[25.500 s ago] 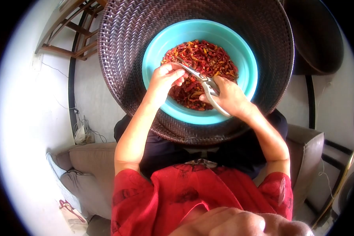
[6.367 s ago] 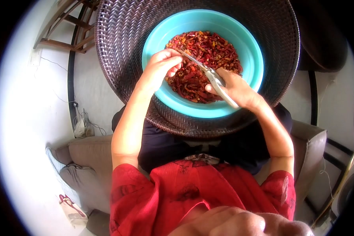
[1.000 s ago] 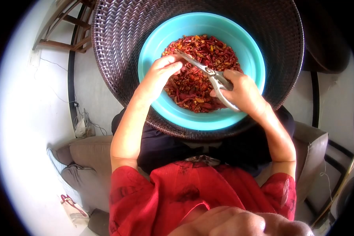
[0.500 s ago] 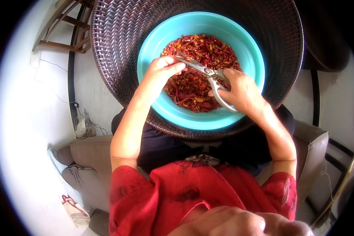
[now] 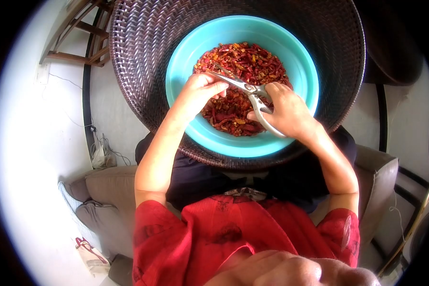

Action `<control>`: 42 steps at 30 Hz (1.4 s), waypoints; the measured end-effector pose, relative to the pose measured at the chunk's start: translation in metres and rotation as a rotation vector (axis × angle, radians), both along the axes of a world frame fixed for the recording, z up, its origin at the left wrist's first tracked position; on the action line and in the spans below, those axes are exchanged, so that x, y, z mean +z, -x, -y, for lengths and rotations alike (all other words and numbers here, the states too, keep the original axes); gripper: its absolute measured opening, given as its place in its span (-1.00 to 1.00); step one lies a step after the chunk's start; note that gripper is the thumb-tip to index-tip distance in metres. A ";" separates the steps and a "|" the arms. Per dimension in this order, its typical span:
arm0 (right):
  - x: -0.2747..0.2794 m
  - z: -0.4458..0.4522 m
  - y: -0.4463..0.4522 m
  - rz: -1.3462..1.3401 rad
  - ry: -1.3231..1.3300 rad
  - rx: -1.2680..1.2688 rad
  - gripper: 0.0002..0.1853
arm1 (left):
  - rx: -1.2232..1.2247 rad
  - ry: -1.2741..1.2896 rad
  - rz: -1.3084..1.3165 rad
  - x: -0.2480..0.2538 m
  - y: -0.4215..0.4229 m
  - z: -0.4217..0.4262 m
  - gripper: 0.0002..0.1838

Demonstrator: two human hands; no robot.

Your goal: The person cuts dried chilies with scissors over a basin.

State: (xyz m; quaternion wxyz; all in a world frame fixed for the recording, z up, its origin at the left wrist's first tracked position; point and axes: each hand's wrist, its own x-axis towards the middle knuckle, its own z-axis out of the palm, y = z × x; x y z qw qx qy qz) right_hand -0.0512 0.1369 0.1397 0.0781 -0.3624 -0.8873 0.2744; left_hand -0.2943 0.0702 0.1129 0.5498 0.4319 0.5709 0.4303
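A turquoise basin (image 5: pixel 298 64) holds a heap of red and orange dried chili pieces (image 5: pixel 252 62). My right hand (image 5: pixel 288 109) grips the light grey handles of metal scissors (image 5: pixel 249 88) over the right part of the heap. The scissor blades are apart and point left, their tips beside the fingers of my left hand. My left hand (image 5: pixel 199 94) is closed in a pinch over the basin's left side; what it holds between the fingertips is too small to make out.
The basin sits inside a large dark woven basket (image 5: pixel 143 62) above my lap. A brown sofa (image 5: pixel 112 188) is behind me, a wooden rack (image 5: pixel 78 57) stands at the upper left, and a dark rounded chair (image 5: pixel 391 52) is at the upper right.
Over the last second both hands and the scissors have shifted slightly. The blades were closer together a second ago and are now spread. Long before, the basin sat slightly lower in the view.
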 end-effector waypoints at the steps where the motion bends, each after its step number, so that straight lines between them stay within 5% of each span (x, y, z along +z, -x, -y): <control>1: -0.003 0.000 -0.001 -0.048 -0.085 0.018 -0.44 | -0.002 0.000 0.001 -0.001 0.000 0.000 -0.83; 7: 0.014 -0.002 0.003 0.087 0.235 -0.034 -0.40 | -0.001 0.009 -0.017 0.000 0.003 0.001 -0.83; 20: 0.006 0.002 0.002 0.031 -0.051 -0.034 -0.33 | 0.095 0.014 0.121 0.006 0.000 0.002 -0.80; 42: 0.022 -0.003 -0.001 0.004 0.277 -0.031 -0.52 | 0.079 -0.006 -0.039 0.014 0.005 0.001 -0.84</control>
